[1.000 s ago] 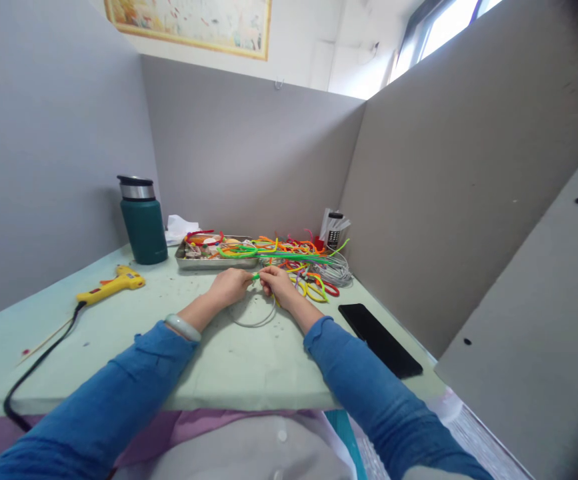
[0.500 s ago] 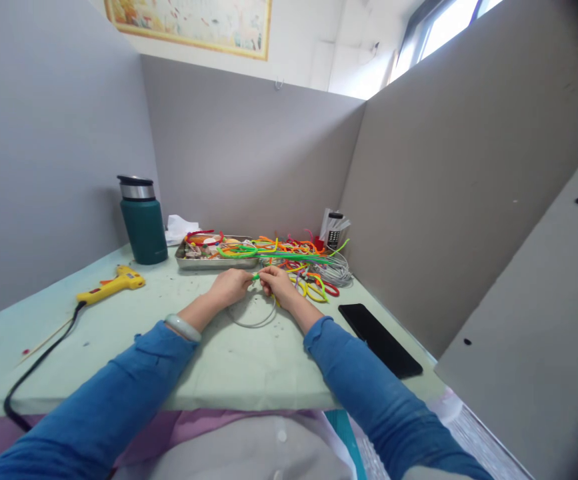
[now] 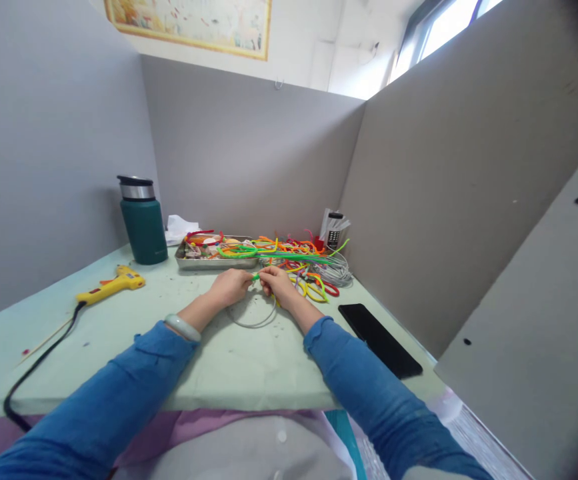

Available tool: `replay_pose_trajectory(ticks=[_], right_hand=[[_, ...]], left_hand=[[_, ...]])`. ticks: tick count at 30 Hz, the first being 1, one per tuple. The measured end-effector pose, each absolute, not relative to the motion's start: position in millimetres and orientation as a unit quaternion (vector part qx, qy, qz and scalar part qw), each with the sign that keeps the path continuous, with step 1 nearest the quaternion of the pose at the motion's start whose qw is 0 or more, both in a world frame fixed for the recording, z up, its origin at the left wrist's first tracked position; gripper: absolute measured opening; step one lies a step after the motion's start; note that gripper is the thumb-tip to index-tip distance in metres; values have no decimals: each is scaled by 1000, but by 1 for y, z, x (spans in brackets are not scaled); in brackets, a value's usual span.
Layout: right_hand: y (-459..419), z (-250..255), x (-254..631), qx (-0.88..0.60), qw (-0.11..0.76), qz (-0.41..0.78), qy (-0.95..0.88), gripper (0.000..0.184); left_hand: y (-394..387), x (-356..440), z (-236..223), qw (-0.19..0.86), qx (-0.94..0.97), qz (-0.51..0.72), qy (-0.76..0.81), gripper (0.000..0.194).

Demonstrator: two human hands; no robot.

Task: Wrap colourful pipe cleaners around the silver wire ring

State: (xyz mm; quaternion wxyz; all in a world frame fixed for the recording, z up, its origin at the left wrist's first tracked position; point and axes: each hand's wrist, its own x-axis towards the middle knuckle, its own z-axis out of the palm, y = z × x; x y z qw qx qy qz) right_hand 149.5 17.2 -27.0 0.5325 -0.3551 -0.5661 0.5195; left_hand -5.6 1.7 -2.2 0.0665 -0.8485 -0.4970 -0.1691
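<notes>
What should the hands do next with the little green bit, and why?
Perhaps the right hand should gently twist the green piece while the left hand holds steady, since both seem to pinch it from opposite sides.

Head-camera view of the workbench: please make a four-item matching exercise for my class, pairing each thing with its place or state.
Things
1. Yellow plastic glue gun
2. Dark green cylindrical bottle
3. Flat black rectangular slab
4. Small bright green piece

Places or states
A. At the fingertips, between the left hand and right hand
B. Standing upright
C. Beside the right sleeve
D. Lying down, black cord attached

Pairs: 1-D, 2-B, 3-C, 4-A
</notes>
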Motion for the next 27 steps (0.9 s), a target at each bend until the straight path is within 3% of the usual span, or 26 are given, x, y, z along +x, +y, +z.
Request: replay_pose_trajectory(ticks=[27], right_hand=[[18, -28, 150, -347, 532, 518, -573, 14]], left_hand=[[-1, -6, 3, 38, -847, -174, -501, 29]])
